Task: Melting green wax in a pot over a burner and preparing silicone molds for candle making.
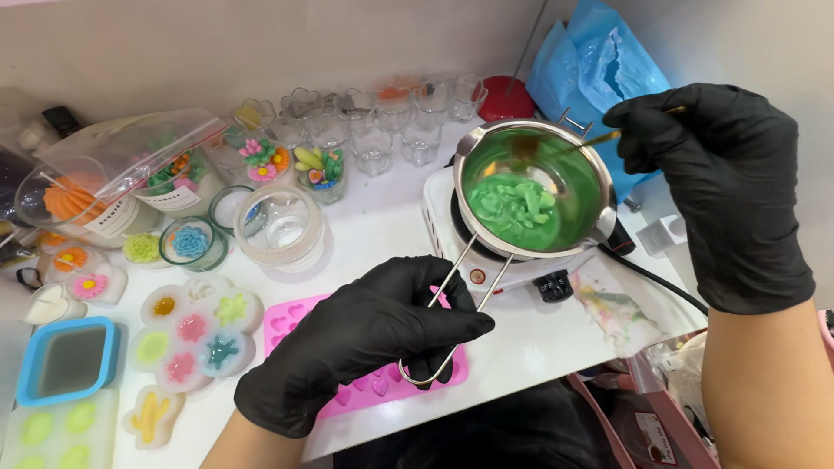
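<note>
Left hand (pixel 369 334) clamps the wire handle (pixel 456 300) of the steel pot (pixel 534 187); right hand (pixel 721 187) pinches a stick (pixel 599 139) above lumpy green wax (pixel 517 208).

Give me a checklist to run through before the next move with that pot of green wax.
1. Left hand grips the wire handle of the pot: ok.
2. Metal pot sits on the white hot plate: ok.
3. Right hand holds the thin stick, its tip inside the pot: ok.
4. Green wax fully melted: not ok, soft lumps remain in the middle.
5. Hot plate dial setting: cannot tell, too small.
6. Pink heart mould free to use: not ok, the left hand lies over much of it.
</note>
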